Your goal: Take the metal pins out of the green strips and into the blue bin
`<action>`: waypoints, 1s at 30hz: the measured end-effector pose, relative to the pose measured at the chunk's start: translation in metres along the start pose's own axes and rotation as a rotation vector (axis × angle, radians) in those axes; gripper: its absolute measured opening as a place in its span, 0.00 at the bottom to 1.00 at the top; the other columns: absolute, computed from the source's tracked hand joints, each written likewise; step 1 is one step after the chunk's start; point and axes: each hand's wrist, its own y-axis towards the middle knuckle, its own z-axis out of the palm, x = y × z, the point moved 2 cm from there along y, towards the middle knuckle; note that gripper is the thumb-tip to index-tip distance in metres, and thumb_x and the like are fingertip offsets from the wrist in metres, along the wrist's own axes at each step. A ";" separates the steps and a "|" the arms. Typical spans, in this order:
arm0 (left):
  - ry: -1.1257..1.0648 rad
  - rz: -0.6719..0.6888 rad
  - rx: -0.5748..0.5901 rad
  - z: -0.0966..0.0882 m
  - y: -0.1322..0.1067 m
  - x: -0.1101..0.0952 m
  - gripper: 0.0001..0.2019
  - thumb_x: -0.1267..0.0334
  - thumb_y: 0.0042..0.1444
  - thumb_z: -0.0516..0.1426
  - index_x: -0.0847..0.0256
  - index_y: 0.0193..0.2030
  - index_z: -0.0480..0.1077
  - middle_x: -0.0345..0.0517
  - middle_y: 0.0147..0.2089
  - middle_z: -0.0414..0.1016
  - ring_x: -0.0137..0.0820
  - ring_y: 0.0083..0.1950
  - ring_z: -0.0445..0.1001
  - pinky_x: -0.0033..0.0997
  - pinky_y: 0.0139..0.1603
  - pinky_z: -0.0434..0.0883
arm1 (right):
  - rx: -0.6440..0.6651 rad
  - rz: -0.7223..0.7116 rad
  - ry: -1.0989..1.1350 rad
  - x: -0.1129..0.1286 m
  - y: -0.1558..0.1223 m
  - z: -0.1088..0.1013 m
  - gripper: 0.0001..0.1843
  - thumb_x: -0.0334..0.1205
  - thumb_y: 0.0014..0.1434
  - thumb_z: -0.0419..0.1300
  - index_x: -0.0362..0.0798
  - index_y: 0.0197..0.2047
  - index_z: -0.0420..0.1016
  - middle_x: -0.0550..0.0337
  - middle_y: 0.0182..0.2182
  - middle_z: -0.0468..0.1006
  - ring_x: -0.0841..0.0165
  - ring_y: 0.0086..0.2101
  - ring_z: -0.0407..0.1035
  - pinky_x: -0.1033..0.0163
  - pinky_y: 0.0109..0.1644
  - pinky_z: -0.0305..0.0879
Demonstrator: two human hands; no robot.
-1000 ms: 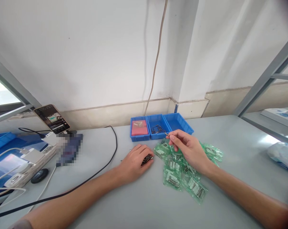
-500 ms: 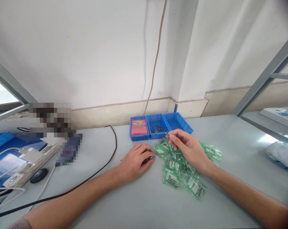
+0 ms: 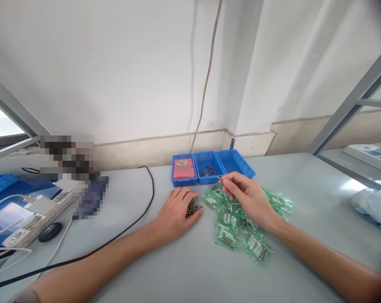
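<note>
My left hand (image 3: 175, 211) lies palm down on the grey table (image 3: 193, 269), fingers stretched over a small pile of dark metal pins (image 3: 193, 208). My right hand (image 3: 245, 195) hovers above a heap of green plastic bags (image 3: 241, 229) holding small parts, and it pinches one thin pin (image 3: 220, 179) between thumb and fingers. The pin's tip points toward the blue trays (image 3: 234, 162) at the back. The middle tray (image 3: 209, 168) holds several loose dark pins, and the left tray (image 3: 184, 169) holds a pink packet.
A black cable (image 3: 140, 219) curves across the table on the left. A white power strip (image 3: 33, 219), a blue bin (image 3: 1, 183) and a blurred device (image 3: 67, 153) stand far left. A plastic-wrapped bundle (image 3: 371, 206) lies far right. A grey metal frame (image 3: 348, 109) rises at right.
My left hand has slid slightly back and left, uncovering more of the dark pins. My right hand has hardly moved, still pinching the thin pin.
</note>
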 end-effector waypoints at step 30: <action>-0.176 -0.001 0.067 0.003 -0.002 0.003 0.06 0.62 0.74 0.58 0.56 0.54 0.70 0.46 0.52 0.75 0.39 0.54 0.74 0.41 0.55 0.74 | 0.031 -0.004 -0.039 -0.002 -0.001 0.000 0.18 0.58 0.72 0.59 0.53 0.44 0.77 0.59 0.34 0.77 0.64 0.30 0.67 0.60 0.32 0.63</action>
